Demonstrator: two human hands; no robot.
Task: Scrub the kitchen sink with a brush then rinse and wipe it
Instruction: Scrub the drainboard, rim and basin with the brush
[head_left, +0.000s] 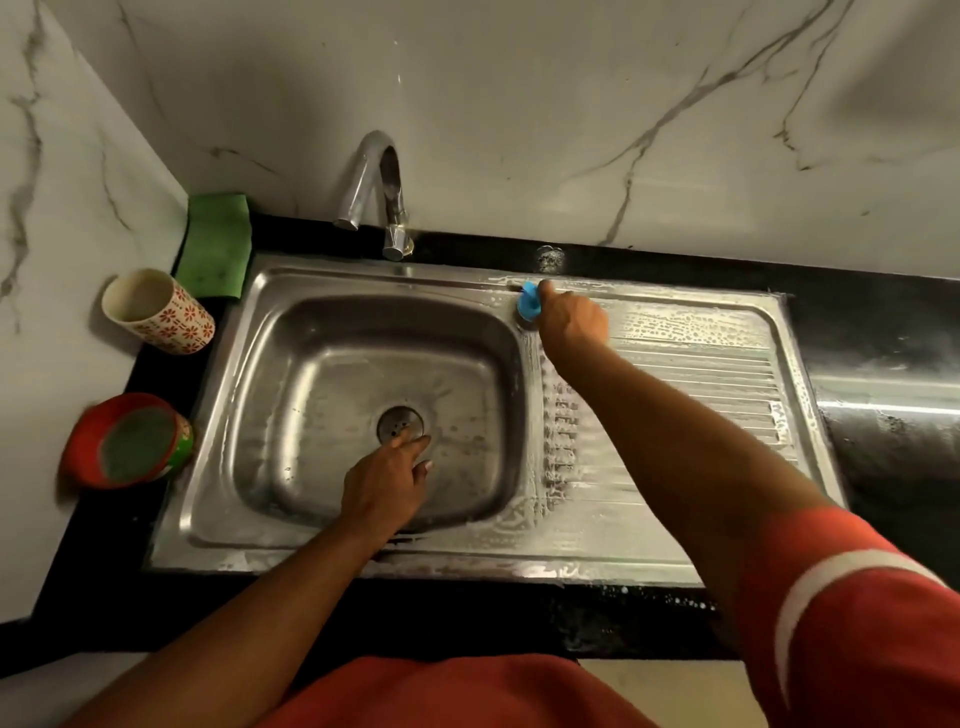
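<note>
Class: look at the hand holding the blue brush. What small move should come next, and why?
Probably the right hand should sweep the brush left along the sink's back rim: suds cover the drainboard, but the rim toward the tap looks unsoaped.

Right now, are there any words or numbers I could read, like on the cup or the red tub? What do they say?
None can be read.
The cup: only red flowers, no letters.
The red tub: a coloured band on its side, too blurred to read.
The blue brush, tap, sink and green cloth: no print shows.
</note>
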